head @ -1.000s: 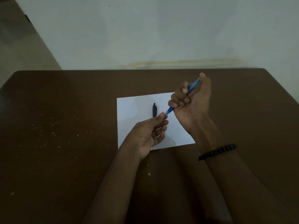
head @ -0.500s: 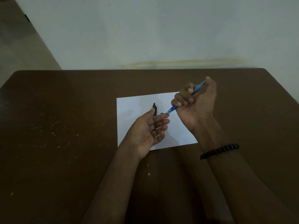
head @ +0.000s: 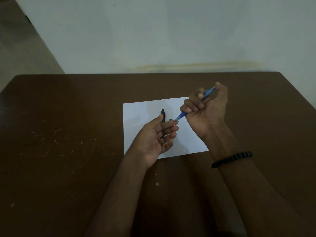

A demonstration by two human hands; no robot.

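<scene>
Both hands hover over the paper (head: 142, 110): my right hand (head: 208, 113) grips the pen (head: 182, 115), long axis slanting down-left, tip right at the fingertips (head: 174, 124) of my left hand (head: 153, 139), palm up, fingers slack, holding nothing, cap (head: 163, 114) lying just beyond.

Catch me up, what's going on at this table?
A person's right hand holds a blue plastic pen in a fist-like grip, tip aimed at the fingertips of the open, palm-up left hand; contact is unclear. Both hover over a white paper sheet on the brown table; a small black pen-like piece lies on the sheet.
</scene>
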